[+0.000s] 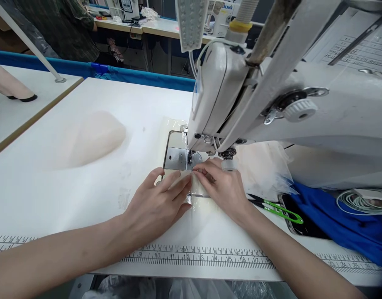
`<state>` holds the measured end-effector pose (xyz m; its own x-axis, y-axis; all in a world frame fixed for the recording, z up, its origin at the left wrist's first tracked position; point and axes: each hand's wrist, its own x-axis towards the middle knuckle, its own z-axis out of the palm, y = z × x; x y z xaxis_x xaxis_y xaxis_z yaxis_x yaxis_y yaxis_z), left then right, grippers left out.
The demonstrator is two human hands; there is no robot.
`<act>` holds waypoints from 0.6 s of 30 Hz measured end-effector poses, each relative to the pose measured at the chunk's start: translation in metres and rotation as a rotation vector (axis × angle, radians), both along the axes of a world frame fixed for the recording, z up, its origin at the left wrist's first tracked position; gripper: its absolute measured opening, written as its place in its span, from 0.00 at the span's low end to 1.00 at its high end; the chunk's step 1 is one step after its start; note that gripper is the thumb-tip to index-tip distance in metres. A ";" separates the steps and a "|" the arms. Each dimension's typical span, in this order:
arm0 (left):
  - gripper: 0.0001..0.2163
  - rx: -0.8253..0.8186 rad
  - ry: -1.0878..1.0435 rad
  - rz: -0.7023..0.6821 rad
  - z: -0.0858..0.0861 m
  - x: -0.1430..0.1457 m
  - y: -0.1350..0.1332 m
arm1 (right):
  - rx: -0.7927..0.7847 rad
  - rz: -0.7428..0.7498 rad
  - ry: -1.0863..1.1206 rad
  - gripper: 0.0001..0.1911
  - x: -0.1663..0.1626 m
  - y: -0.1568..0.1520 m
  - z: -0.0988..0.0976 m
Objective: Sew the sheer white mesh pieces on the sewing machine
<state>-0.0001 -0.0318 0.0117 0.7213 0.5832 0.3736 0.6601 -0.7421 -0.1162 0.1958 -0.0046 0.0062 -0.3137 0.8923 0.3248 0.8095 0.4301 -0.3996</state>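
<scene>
My left hand (162,198) lies with its fingers stretched out at the front left of the needle plate (177,158). Thumb and index finger of my right hand (223,185) are pinched together just in front of the presser foot (190,158) of the white sewing machine (214,99). Between them seems to be the edge of a thin sheer fabric (198,187), almost see-through against the plate. Where this fabric ends under my hands is hard to make out.
More sheer pale fabric pieces (261,166) lie right of the needle. Another sheer piece (99,137) rests on the table's left. Green-handled thread snips (282,211), a phone (302,220) and blue cloth (343,224) sit by my right forearm. Another person's hand (13,85) is at far left.
</scene>
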 end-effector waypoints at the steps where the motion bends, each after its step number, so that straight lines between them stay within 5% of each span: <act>1: 0.14 -0.014 -0.003 0.001 0.001 0.000 0.000 | 0.044 0.032 -0.061 0.14 -0.001 -0.001 0.001; 8: 0.13 -0.050 -0.029 -0.012 0.003 0.002 0.000 | 0.096 0.078 -0.363 0.28 -0.012 -0.001 0.000; 13: 0.09 -0.022 -0.062 -0.022 0.003 0.001 -0.001 | 0.215 0.136 -0.387 0.24 -0.002 -0.005 0.005; 18: 0.11 -0.015 -0.065 -0.012 -0.001 -0.001 0.001 | 0.436 -0.004 -0.473 0.16 0.012 -0.011 0.016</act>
